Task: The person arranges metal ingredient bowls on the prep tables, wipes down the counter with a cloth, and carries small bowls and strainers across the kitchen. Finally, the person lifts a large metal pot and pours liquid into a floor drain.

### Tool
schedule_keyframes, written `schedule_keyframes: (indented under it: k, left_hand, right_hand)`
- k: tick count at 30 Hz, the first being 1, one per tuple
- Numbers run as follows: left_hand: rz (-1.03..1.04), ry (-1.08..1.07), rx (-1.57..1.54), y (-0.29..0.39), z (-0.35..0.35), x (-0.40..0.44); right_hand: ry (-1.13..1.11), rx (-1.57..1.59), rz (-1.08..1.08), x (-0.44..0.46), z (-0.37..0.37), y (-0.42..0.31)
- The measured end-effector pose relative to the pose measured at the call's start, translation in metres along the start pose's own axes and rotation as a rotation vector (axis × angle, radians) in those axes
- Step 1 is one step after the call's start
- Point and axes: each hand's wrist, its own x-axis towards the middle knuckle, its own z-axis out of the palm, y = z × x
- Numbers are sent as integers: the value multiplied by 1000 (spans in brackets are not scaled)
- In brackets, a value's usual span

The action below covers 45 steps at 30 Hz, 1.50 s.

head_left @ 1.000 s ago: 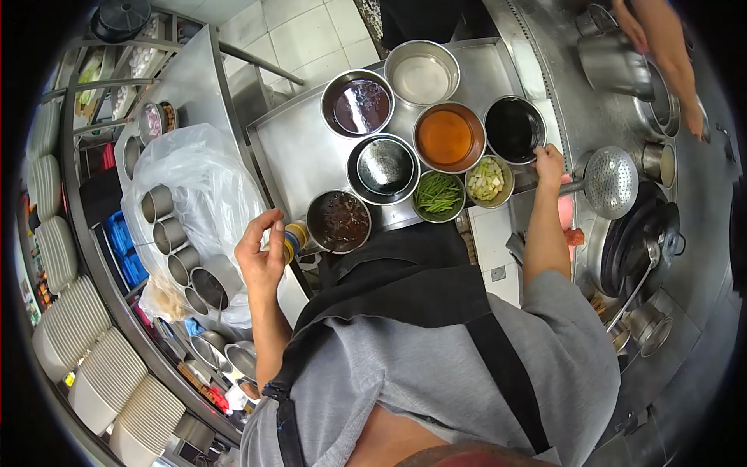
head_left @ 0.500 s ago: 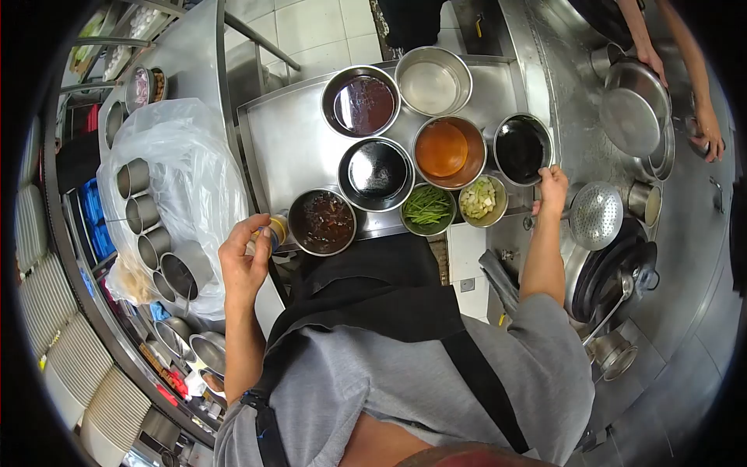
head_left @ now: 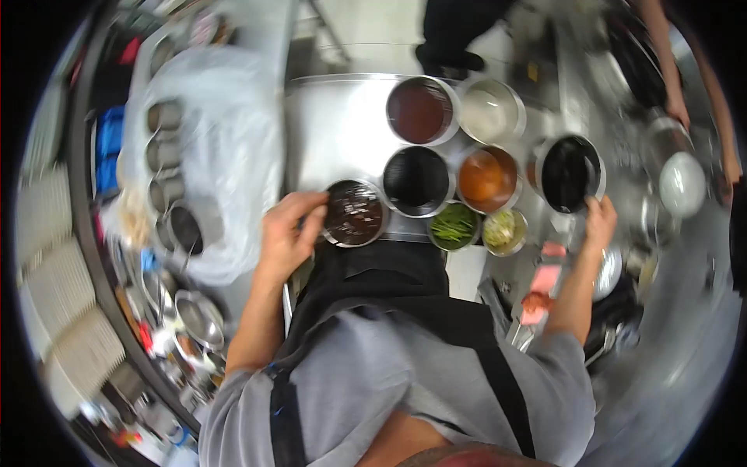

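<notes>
Metal pots of sauces and cut vegetables crowd the steel surface before me. My left hand grips the left rim of a pot of dark brown sauce with bits, between thumb and fingers. My right hand is closed on the near right rim of a pot of black liquid, which is at the right edge of the group. Between them are another black-liquid pot, a pot of orange liquid, a bowl of chopped greens and a bowl of pale chopped vegetable. Motion blurs the view.
Behind are a reddish-brown liquid pot and a pale pot. Plastic sheeting and several metal containers are on the left counter. Another person's arms reach in at the right, and a dark-clothed leg stands beyond.
My view has shifted. The right-hand pot has moved right, away from the orange pot. My left hand has moved from a small blue and yellow object to the brown sauce pot's rim.
</notes>
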Motion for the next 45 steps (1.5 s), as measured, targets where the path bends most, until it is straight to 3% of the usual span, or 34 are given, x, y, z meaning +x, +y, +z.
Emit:
schedule_keyframes:
  k: [4,8,11,13,14,16,18,20,23,26,34,45]
  left_hand:
    - [-76,292,-20,-17,-50,-38]
    - [-374,1096,-12,-61,-129,-102]
    - [-542,1309,158,-132,-190,-161]
    - [-739,1199,479,-201,-213,-201]
    - [-749,1224,467,-219,-224,-206]
    - [-1159,771,-58,-247,-242,-212]
    - [-1058,575,-445,-263,-246,-206]
    - [-974,509,-661,-269,-239,-191]
    - [-969,508,-496,-304,-224,-184]
    - [-902,544,-710,-303,-225,-182]
    - [-867,584,-651,-301,-239,-136]
    - [-753,595,-695,-277,-249,-95]
  right_hand:
    - [-88,86,-140,5,-5,-35]
    - [-221,291,-141,7,-2,-76]
    - [-296,362,-242,-6,13,-125]
    - [-383,390,-251,-23,24,-166]
    - [-388,390,-278,-29,33,-184]
    - [-456,416,-315,-41,49,-214]
    - [-481,385,-380,-58,63,-248]
    - [-542,343,-437,-80,79,-283]
    - [-600,317,-495,-100,107,-317]
    - [-630,337,-511,-123,135,-348]
    - [-756,306,-606,-191,191,-425]
    - [-815,240,-697,-235,246,-457]
